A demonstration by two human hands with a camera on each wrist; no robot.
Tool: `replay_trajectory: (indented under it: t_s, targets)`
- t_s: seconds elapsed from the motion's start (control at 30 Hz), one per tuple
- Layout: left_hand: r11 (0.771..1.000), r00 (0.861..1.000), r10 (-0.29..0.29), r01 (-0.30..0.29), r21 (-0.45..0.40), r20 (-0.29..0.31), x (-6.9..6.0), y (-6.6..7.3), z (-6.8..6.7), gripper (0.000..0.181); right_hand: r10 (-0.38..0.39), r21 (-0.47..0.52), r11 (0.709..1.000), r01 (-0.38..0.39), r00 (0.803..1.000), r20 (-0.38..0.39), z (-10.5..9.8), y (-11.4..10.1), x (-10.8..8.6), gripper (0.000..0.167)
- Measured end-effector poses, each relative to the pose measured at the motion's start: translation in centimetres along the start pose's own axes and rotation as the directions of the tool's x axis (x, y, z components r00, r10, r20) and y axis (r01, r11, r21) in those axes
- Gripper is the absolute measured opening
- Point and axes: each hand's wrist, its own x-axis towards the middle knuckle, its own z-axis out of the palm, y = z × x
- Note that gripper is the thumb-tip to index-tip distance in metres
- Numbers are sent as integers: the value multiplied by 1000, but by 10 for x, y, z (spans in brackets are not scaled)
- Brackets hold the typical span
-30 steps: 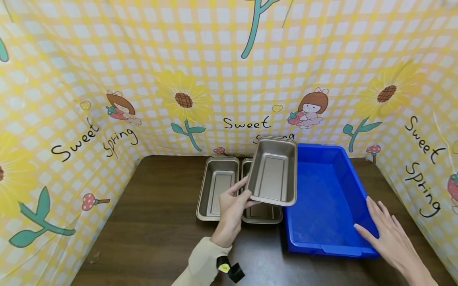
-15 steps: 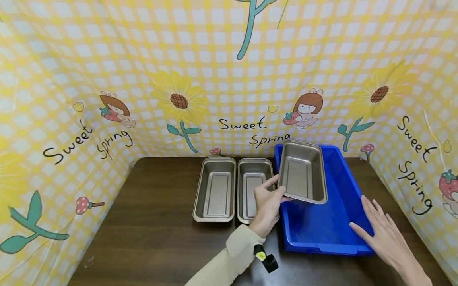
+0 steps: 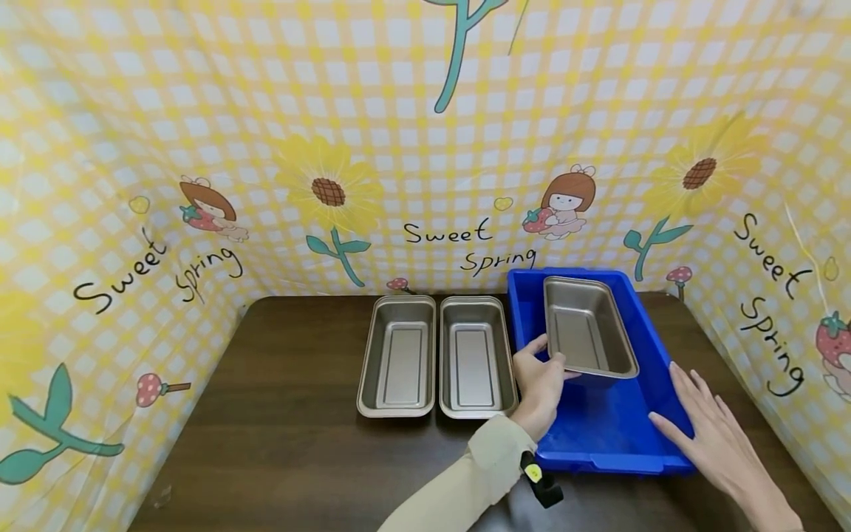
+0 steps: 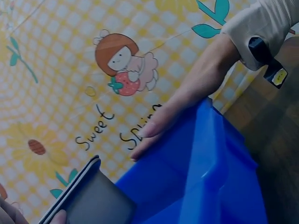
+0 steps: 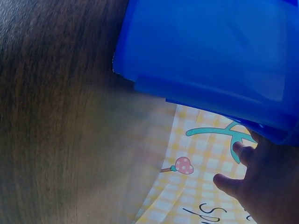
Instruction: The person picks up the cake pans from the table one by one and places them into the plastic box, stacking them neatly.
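Note:
A grey metal loaf pan (image 3: 581,332) hangs tilted inside the outline of the blue plastic bin (image 3: 614,464). My left hand (image 3: 540,384) pinches the pan's near left corner, thumb over the rim and fingers beneath. In the left wrist view the pan's (image 4: 100,200) outer wall faces the camera, with only a thumb and fingertips showing at its rim. Spread fingers of my right hand (image 3: 714,440) rest against the bin's right rim without curling round it. The right wrist view has the bin's (image 5: 205,51) outer wall, with the right hand (image 5: 261,179) dark beside it.
Two more loaf pans (image 3: 397,362) (image 3: 473,362) stand side by side left of the bin on the dark wooden table (image 3: 286,443). A yellow checked cloth (image 3: 412,148) with printed flowers hangs behind and on both sides.
My left hand has carried the loaf pan rightward from above the second pan to over the bin, and lowered it. The right hand stays on the bin's rim.

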Motion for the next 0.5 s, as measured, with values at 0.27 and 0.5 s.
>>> replay_trajectory:
  t_s: [0.27, 0.5]
  targets:
    - [997, 1000, 11, -10, 73, -23, -3, -20, 10, 45, -16, -6, 1000, 16, 1000, -16, 1, 0, 2, 90]
    - [999, 1000, -30, 30, 29, -9, -8, -34, 13, 49, -3, -12, 1000, 3, 1000, -22, 1, 0, 1, 90]
